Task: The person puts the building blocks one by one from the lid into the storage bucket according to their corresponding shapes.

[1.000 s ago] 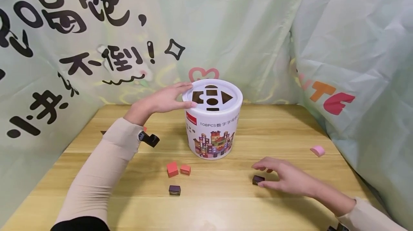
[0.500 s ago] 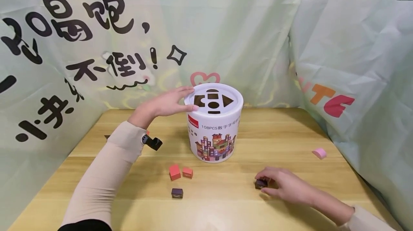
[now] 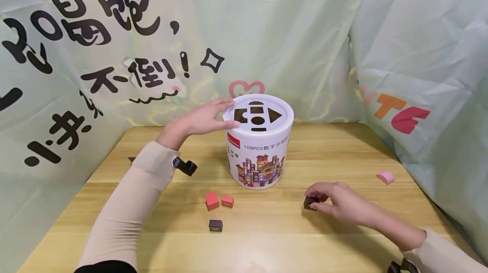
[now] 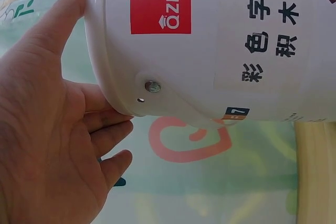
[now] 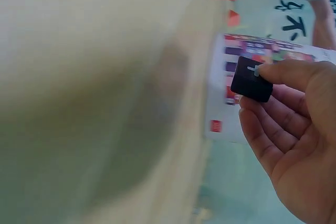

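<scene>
A white toy-block bucket [image 3: 256, 158] with shape cut-outs in its lid stands upright on the table. My left hand [image 3: 201, 119] rests on the lid's left rim, thumb toward me and fingers behind; the left wrist view shows the palm [image 4: 47, 124] beside the rim. Right of the bucket, my right hand [image 3: 348, 205] pinches a dark block [image 3: 311, 203] between thumb and fingers. In the right wrist view this block [image 5: 252, 80] shows a light plus-like mark and is off the table.
Two red blocks [image 3: 212, 201] and another dark block [image 3: 215, 225] lie in front of the bucket. A pink half-round block [image 3: 386, 177] lies near the right table edge. Behind the left forearm, a dark piece [image 3: 131, 160] is partly hidden. Printed cloth [image 3: 305, 52] surrounds the table.
My right hand has closed its fingers on the dark block and lifted it slightly. The left hand stays on the bucket's rim. The head view has shifted a little.
</scene>
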### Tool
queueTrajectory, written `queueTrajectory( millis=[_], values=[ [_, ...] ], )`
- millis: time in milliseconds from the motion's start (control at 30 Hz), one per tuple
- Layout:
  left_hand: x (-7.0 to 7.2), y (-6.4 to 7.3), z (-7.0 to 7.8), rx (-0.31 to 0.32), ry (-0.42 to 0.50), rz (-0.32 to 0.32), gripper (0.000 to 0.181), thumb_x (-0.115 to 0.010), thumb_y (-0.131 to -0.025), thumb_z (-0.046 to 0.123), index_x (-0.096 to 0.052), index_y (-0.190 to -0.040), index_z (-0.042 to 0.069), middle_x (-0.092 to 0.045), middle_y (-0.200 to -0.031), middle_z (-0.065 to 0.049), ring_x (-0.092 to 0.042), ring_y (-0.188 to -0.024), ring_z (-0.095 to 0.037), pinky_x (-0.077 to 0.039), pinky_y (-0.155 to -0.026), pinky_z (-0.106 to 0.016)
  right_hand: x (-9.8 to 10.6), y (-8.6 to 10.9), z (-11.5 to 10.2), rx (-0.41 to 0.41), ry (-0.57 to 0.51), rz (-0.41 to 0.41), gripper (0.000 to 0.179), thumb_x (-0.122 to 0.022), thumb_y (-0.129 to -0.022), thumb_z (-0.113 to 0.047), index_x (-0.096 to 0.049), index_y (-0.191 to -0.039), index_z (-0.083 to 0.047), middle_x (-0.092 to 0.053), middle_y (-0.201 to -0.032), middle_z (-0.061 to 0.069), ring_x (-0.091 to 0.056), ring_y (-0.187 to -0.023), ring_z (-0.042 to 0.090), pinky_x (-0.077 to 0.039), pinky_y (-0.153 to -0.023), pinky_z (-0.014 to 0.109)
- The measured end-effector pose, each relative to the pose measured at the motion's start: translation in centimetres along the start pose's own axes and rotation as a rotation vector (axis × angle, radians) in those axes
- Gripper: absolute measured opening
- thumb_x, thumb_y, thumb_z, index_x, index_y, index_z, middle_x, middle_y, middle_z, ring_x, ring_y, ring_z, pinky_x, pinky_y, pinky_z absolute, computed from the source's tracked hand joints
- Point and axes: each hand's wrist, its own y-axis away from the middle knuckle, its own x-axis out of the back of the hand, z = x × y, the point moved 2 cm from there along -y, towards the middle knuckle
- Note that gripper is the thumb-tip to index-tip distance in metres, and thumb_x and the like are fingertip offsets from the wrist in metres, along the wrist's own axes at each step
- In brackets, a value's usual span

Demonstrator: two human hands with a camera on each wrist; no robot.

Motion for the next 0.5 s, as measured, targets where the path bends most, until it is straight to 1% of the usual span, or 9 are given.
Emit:
queueTrajectory(
  millis=[133, 233, 367, 500],
  values=[
    [0.0, 0.1, 0.1, -0.001, -0.005, -0.006, 0.094, -0.051, -0.086, 0.072, -0.027, -0.156, 0.013, -0.019, -0.162, -0.005, -0.015, -0.147, -0.025, -0.020, -0.116, -0.050, 1.7, -1.4, -0.7, 0.030, 0.045, 0.050, 0.021, -0.076, -0.085, -0.009, -0.068, -0.104, -0.015, -0.067, -0.092, -0.013, -0.061, -0.079, -0.002, -0.054, -0.064, 0.025],
    [0.0, 0.0, 0.0, -0.009, -0.011, -0.003, 0.094, -0.051, -0.087, 0.071, -0.027, -0.155, 0.012, -0.020, -0.162, -0.005, -0.016, -0.147, -0.026, -0.021, -0.115, -0.050, 3.0, -2.4, -1.2, 0.032, 0.069, 0.084, 0.022, -0.076, -0.085, -0.010, -0.069, -0.105, -0.016, -0.066, -0.092, -0.015, -0.060, -0.079, -0.002, -0.053, -0.065, 0.024],
    [0.0, 0.0, 0.0, -0.007, -0.011, -0.006, 0.094, -0.051, -0.087, 0.072, -0.027, -0.155, 0.013, -0.019, -0.162, -0.004, -0.016, -0.147, -0.025, -0.021, -0.115, -0.051, 4.4, -3.6, -1.7, 0.032, 0.069, 0.106, 0.023, -0.075, -0.086, -0.010, -0.069, -0.107, -0.017, -0.065, -0.094, -0.017, -0.060, -0.080, -0.001, -0.052, -0.067, 0.023],
    [0.1, -0.1, 0.0, -0.006, -0.011, -0.008, 0.094, -0.051, -0.087, 0.071, -0.026, -0.156, 0.013, -0.019, -0.162, -0.005, -0.017, -0.147, -0.026, -0.021, -0.115, -0.051, 5.6, -4.8, -2.3, 0.054, 0.065, 0.126, 0.023, -0.075, -0.086, -0.009, -0.070, -0.108, -0.017, -0.066, -0.093, -0.017, -0.061, -0.080, -0.001, -0.053, -0.067, 0.024]
  ],
)
